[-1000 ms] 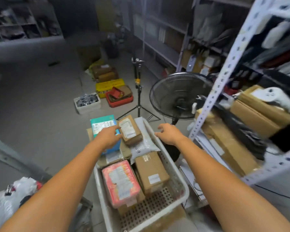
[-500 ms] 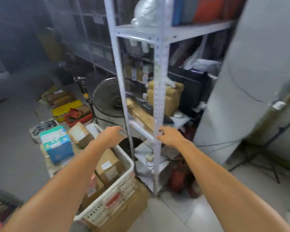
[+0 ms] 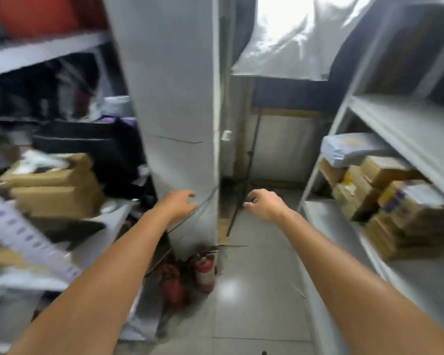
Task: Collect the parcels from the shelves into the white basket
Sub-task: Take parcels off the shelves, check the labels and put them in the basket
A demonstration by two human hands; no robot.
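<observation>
The parcels (image 3: 385, 190) sit stacked at the front edge of the right shelf (image 3: 315, 211), rightward of the nearer right hand (image 3: 264, 203); it and the left hand (image 3: 180, 203) hold nothing, fingers (image 3: 189, 194) loosely curled; basket unseen.

Both bare arms reach forward, left hand (image 3: 180, 204) and right hand (image 3: 265, 204) loosely curled, each grip empty.

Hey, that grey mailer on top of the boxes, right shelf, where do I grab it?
Pinch the grey mailer at its end nearest the aisle, reaching in level from the open front with the right hand. It lies flat on the cardboard boxes, and the shelf board above likely leaves little room overhead.
</observation>
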